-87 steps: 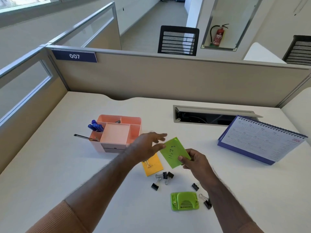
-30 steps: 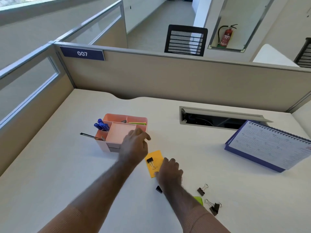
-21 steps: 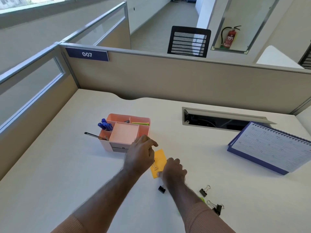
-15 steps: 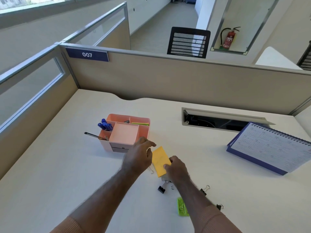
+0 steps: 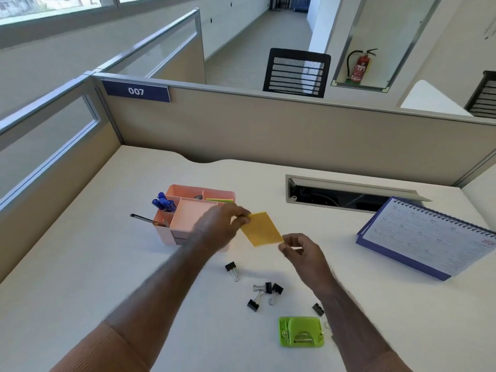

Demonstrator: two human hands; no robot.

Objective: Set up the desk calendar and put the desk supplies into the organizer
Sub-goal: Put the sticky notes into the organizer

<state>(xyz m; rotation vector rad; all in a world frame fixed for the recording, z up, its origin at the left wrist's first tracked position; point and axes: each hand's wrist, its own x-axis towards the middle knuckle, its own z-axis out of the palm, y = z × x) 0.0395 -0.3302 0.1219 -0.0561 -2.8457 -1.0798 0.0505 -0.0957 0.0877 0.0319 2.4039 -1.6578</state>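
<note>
An orange sticky-note pad (image 5: 261,229) is held above the desk. My left hand (image 5: 218,226) pinches its upper left corner and my right hand (image 5: 298,251) pinches its lower right corner. Just behind my left hand stands the pink organizer (image 5: 188,213), with blue pens (image 5: 162,202) in its left slot and a green pad (image 5: 220,200) in a back compartment. The desk calendar (image 5: 429,237) stands propped at the right. Several black binder clips (image 5: 264,291) lie scattered on the desk below my hands. A green hole punch (image 5: 300,335) sits near the front.
A dark pen (image 5: 145,219) sticks out from the organizer's left side. An open cable tray (image 5: 346,193) is set in the desk (image 5: 80,277) behind the calendar. Beige partition walls (image 5: 268,135) close off the back and left.
The orange pad rose off the desk and my left hand took its corner while the right kept the other end. A binder clip that lay on it now lies on the desk.
</note>
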